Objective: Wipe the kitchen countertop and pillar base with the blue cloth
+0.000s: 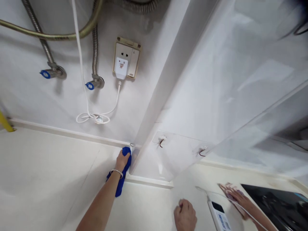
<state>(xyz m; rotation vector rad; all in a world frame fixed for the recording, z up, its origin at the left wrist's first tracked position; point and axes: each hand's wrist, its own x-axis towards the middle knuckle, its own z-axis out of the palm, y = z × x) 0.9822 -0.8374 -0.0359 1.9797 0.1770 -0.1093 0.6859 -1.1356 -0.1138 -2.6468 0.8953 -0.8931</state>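
My left hand (122,160) is closed on a blue cloth (119,189), pressing it into the counter's back corner beside the wall column. A white bracelet (116,173) circles that wrist. Part of the cloth trails below the hand and under the wrist. My right hand (185,215) is curled in a fist on the pale counter (146,205), with nothing visible in it. To its right, a white device with a dark screen (218,216) has a white cable attached.
Another person's hand (237,196) rests on a pinkish cloth beside a black gas stove (284,205). A wall socket (126,59) holds a white plug with a knotted cord. Two hooks (161,141) stick to the column. Blue-handled valves (45,74) and hoses line the wall; a yellow pipe (6,123) stands left.
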